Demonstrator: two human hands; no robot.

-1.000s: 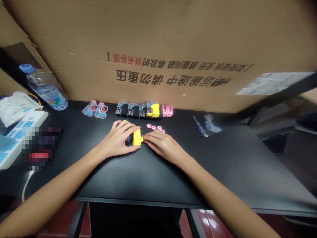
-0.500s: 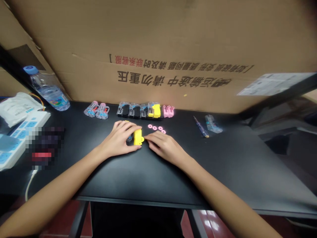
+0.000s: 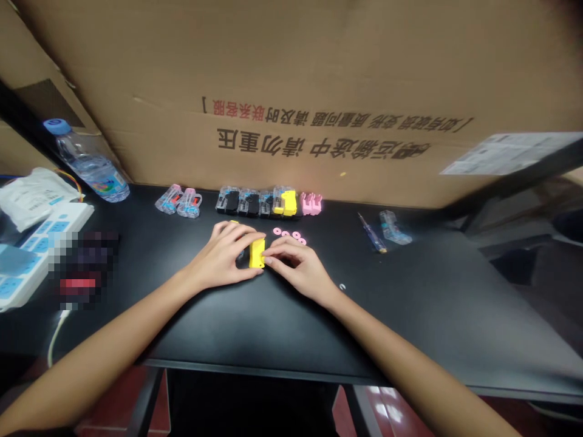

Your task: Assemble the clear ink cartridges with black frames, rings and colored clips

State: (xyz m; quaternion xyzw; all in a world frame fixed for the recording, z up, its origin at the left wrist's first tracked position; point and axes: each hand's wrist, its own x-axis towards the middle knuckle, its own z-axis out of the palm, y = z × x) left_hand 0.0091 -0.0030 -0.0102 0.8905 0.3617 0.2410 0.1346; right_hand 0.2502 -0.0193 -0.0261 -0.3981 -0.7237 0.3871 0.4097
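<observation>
My left hand is curved around a yellow plastic block, gripping it between thumb and fingers above the black tabletop. A clear and dark part shows in the gap of that hand, mostly hidden. My right hand is closed in a pinch at the block's right side, its fingertips over a small yellow round piece there. Just beyond the right hand lie several pink rings. Farther back stands a row of clear and black plastic housings, one with a yellow block, beside pink clips.
Two clear housings with pink and red parts lie back left. A water bottle, a white power strip and a white bag are at left. Right are a screwdriver and a clear part. A cardboard panel stands behind.
My right fingertips have moved left against the block and cover most of the round piece that stuck out. The block has shifted slightly right. A small white bit now shows beside my right wrist.
</observation>
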